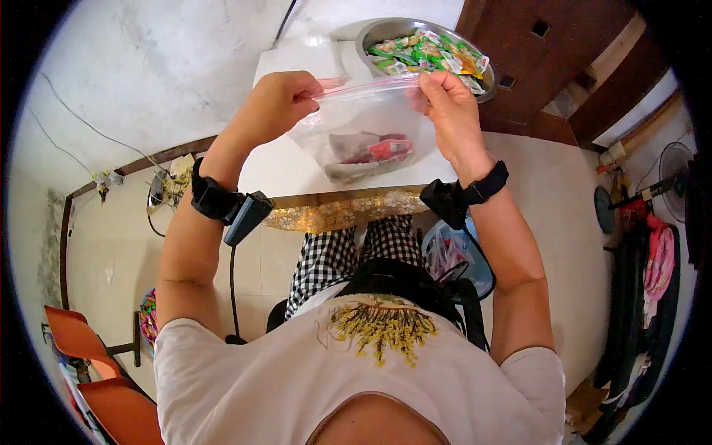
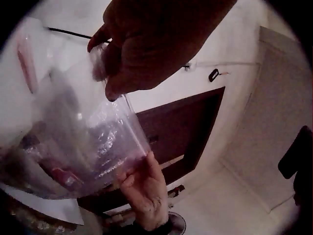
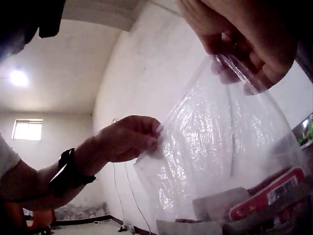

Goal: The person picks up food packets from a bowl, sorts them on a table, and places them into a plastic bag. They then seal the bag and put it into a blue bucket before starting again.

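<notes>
A clear zip bag with a pink-red strip along its top hangs upright between both hands over the white table. Several small packets, one red, lie in the bottom of the bag; the red packet also shows in the right wrist view. My left hand pinches the top edge at the left corner, and my right hand pinches it at the right corner. In the left wrist view the left hand grips the bag's rim, with the right hand at the other end.
Behind the right hand, a metal bowl holds many green and white packets. A gold patterned cloth hangs at the table's near edge. Below the table at right stands a blue tub with plastic bags inside. Orange chairs are at lower left.
</notes>
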Demonstrator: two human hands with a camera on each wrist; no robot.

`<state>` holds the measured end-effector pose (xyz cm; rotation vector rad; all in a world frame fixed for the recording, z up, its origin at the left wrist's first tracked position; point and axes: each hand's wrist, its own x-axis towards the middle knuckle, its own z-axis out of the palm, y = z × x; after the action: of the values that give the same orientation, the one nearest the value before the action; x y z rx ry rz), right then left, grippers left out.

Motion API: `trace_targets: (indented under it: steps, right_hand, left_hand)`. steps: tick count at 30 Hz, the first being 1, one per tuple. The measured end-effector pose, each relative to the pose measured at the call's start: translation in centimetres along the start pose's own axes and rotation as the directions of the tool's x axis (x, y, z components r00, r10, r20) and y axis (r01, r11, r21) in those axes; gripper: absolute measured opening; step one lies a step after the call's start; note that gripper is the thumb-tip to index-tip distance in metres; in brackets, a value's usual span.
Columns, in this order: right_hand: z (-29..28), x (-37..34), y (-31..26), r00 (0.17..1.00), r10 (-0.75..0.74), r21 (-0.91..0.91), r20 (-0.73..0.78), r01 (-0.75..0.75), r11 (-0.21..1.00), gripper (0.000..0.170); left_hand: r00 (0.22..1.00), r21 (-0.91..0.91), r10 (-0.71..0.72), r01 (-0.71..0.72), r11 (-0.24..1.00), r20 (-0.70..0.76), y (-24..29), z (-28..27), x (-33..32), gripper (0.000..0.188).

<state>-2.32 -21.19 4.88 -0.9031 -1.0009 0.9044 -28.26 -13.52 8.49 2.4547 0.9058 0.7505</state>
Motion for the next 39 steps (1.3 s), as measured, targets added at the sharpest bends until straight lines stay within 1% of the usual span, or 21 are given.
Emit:
trace_targets:
  steps: [5,11,14,15,16,17,20,21,24,27,30,31,32,33,34,36,38,39]
  right_hand:
    - [0.2,-0.1,-0.1,1.000,-0.009,-0.001,0.000,0.009,1.000,0.011]
    - [-0.3,0.0,0.1,1.000,0.023,0.008,-0.020,-0.023,1.000,0.011]
    - [-0.5,-0.1,-0.1,0.997,0.053,0.022,-0.048,-0.052,0.998,0.010]
    - [-0.6,-0.1,-0.2,0.996,0.064,0.027,-0.059,-0.063,0.998,0.010]
    - [-0.7,-0.1,-0.2,0.995,0.076,0.044,-0.064,-0.073,0.996,0.010]
    - [-1.0,-0.1,-0.1,0.994,0.087,0.061,-0.069,-0.083,0.995,0.010]
    - [-1.7,-0.2,-0.2,0.992,0.101,0.086,-0.073,-0.095,0.992,0.010]
    - [-2.0,-0.3,-0.3,0.992,0.103,0.090,-0.074,-0.096,0.991,0.011]
    - [-3.1,-0.5,-0.3,0.994,0.091,0.065,-0.058,-0.087,0.994,0.011]
    - [-3.7,-0.4,-0.4,0.992,0.091,0.048,-0.082,-0.087,0.995,0.011]
    - [-6.1,1.4,1.2,0.994,0.104,-0.006,-0.042,-0.105,0.994,0.015]
    - [-6.1,2.2,1.4,0.996,-0.010,-0.175,-0.088,-0.006,0.985,0.016]
    - [-6.0,3.0,1.6,0.985,-0.131,-0.342,-0.112,0.085,0.936,0.017]
    - [-5.5,3.4,1.6,0.961,-0.253,-0.501,-0.115,0.164,0.850,0.019]
    - [-4.2,3.4,0.9,0.931,-0.365,-0.597,-0.024,0.280,0.752,0.022]
    - [-0.9,3.5,-1.0,0.823,-0.537,-0.723,0.187,0.486,0.492,0.030]
    - [1.5,3.7,-1.2,0.806,-0.446,-0.715,0.389,0.569,0.405,0.032]
    - [2.3,3.9,-1.4,0.785,-0.389,-0.703,0.482,0.611,0.364,0.033]
  left_hand:
    - [0.999,-0.078,-0.018,0.014,0.997,-0.048,-1.6,-0.3,-1.1,0.013]
    - [0.998,-0.036,-0.033,0.032,0.999,-0.045,-2.3,-0.9,-2.0,0.013]
    - [0.994,-0.117,-0.074,0.064,0.991,-0.086,-3.5,-0.6,-2.1,0.012]
    - [0.986,-0.321,-0.154,0.125,0.939,-0.065,-3.8,-0.2,-2.1,0.010]
    - [0.973,-0.510,-0.227,0.181,0.841,-0.028,-4.1,0.3,-2.1,0.008]
    - [0.957,-0.674,-0.290,0.229,0.702,0.024,-4.3,0.7,-2.1,0.007]
    - [0.938,-0.923,-0.347,0.123,0.364,-0.012,-3.8,3.2,-1.7,0.005]
    - [0.936,-0.960,-0.347,0.041,0.278,-0.061,-3.7,4.0,-1.4,0.006]
    - [0.921,-0.953,-0.343,-0.085,0.292,-0.187,-2.6,5.2,-0.7,0.006]
    - [0.881,-0.951,-0.403,-0.142,0.275,-0.249,-1.5,6.0,0.0,0.007]
    - [0.873,-0.936,-0.431,-0.077,0.344,-0.230,-0.3,6.0,0.7,0.005]
    - [0.853,-0.937,-0.472,-0.051,0.346,-0.221,0.1,6.0,1.1,0.005]
    - [0.832,-0.937,-0.513,-0.026,0.348,-0.214,0.4,6.0,1.5,0.005]
    - [0.808,-0.937,-0.552,-0.002,0.349,-0.207,0.5,6.0,1.7,0.005]
    - [0.813,-0.936,-0.543,-0.005,0.352,-0.209,0.6,6.1,1.8,0.006]
    - [0.824,-0.933,-0.525,-0.011,0.359,-0.212,0.6,6.1,1.8,0.006]
    - [0.828,-0.932,-0.520,-0.009,0.363,-0.211,0.5,6.3,2.0,0.007]
    - [0.830,-0.931,-0.517,-0.008,0.364,-0.210,0.5,6.4,2.1,0.007]
